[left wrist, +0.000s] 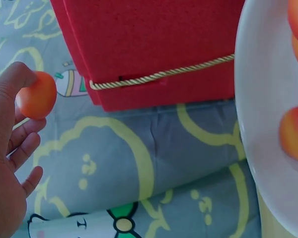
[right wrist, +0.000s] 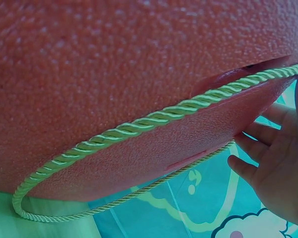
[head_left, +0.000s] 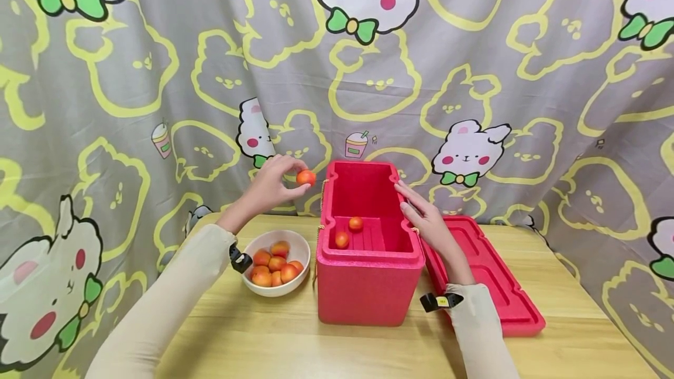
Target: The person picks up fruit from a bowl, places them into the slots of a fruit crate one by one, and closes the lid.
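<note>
Between thumb and fingers, my left hand (head_left: 279,179) pinches a small round orange-red fruit (head_left: 306,178), just left of the red foam box's (head_left: 368,294) far rim. The left wrist view shows the same fruit (left wrist: 37,95) at the fingertips, with the other fingers loosely bent. Inside the open box lie two similar fruits, one (head_left: 356,224) farther back and one (head_left: 341,240) near the left wall. My right hand (head_left: 427,218) rests its extended fingers against the box's right rim. In the right wrist view its fingers (right wrist: 260,133) lie against the outer wall.
A white bowl (head_left: 251,285) with several more such fruits (head_left: 276,263) stands left of the box. The red lid (head_left: 508,285) lies on the wooden table (head_left: 253,338) at the right. Gold cord (right wrist: 154,119) loops along the box's side. A patterned curtain (head_left: 295,75) hangs behind.
</note>
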